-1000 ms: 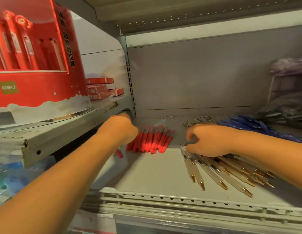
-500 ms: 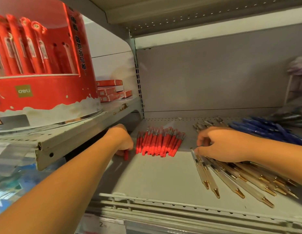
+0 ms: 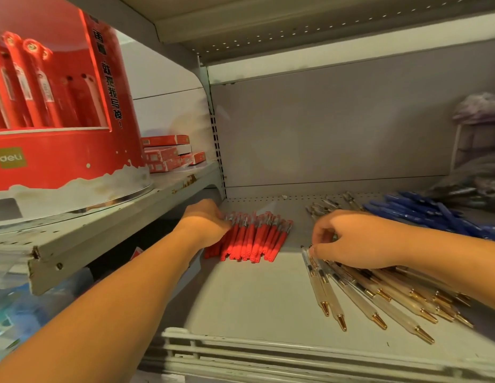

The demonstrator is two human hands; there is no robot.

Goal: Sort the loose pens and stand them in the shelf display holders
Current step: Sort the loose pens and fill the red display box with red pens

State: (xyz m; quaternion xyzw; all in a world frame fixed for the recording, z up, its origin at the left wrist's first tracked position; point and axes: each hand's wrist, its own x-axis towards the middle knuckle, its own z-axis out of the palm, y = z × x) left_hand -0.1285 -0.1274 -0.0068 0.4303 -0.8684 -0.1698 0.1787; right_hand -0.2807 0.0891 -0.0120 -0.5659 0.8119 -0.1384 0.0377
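On the near right of the shelf (image 3: pixel 240 308), the gold-tipped pens (image 3: pixel 359 299) fan out under the right hand (image 3: pixel 359 241), its grip still pinching their far ends. Farther left, the red pens (image 3: pixel 254 239) lie in one tight row. The stray one has joined them, and the left hand (image 3: pixel 204 222) now presses the row's left edge; whether that grip clasps anything I cannot tell. The reds look sorted, but none yet stand in the red display holder (image 3: pixel 61 156), up at far left.
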